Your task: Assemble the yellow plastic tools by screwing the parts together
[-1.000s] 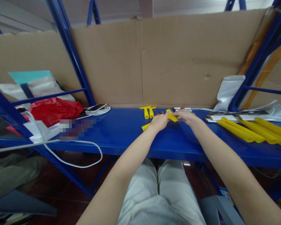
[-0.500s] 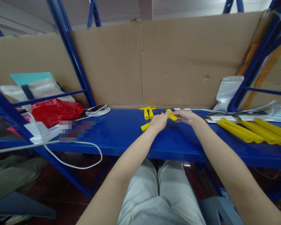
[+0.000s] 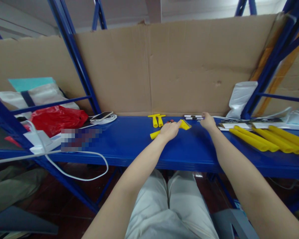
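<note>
- Head view: left hand [image 3: 169, 131] fingers clamped round yellow tool [image 3: 185, 124], over blue shelf [image 3: 129, 142].
- Right hand [image 3: 208, 122] right of tool, near white-and-black strips [image 3: 193, 117]; finger state can't tell.
- Likely mid-work; two yellow T-shaped pieces [image 3: 155, 120] left of tool, finished or not unclear.
- Shelf edge nearside of tool, cardboard panel [image 3: 179, 69] behind; room rightward before yellow tubes [image 3: 250, 138].

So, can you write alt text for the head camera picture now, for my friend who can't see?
A person's left hand grips a yellow tool over a blue shelf, while the right hand is beside slim white items. Two yellow T-shaped pieces lie near the cardboard.
</note>
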Demonstrator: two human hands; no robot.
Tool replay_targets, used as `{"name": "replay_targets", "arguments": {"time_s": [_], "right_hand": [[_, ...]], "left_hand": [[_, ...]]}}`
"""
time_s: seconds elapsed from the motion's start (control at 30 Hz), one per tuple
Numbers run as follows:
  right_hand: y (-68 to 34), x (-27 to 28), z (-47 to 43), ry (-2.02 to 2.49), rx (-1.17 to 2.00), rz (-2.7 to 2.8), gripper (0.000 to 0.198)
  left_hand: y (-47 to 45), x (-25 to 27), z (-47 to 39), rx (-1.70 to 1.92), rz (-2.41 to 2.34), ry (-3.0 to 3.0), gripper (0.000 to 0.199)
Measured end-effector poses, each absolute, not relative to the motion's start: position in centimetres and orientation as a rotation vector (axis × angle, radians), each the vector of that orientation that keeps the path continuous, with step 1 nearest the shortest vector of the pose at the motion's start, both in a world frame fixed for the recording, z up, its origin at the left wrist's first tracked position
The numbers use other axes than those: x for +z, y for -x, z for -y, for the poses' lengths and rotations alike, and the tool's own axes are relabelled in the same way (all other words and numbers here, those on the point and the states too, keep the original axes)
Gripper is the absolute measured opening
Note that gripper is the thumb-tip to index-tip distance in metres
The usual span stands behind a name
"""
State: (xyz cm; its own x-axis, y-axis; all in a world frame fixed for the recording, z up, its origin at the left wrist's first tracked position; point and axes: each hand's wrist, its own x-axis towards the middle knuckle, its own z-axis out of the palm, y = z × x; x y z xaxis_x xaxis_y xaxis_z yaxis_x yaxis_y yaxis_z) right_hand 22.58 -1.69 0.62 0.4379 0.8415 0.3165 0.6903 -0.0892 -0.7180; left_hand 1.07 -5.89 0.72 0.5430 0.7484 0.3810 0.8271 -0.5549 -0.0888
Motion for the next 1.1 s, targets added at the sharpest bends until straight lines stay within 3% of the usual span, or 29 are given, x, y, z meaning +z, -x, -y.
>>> {"name": "replay_targets", "arguments": {"time_s": [0.1, 0.37, 1.1], "right_hand": [[-24.2, -0.6, 1.2, 2.027, 0.151, 1.397, 0.064], [-24.0, -1.8, 0.6, 2.244, 0.162, 1.551, 0.056], [-23.2, -1.3, 1.3, 2.327, 0.126, 1.63, 0.057]], "left_hand": [[-1.1, 0.5, 5.9, -0.397, 1.261, 2.565, 0.046], [-1.2, 0.2, 5.9, -0.267, 1.152, 2.675, 0.042], [-1.4, 0.2, 6.2, -0.264, 1.255, 2.735, 0.041]]}}
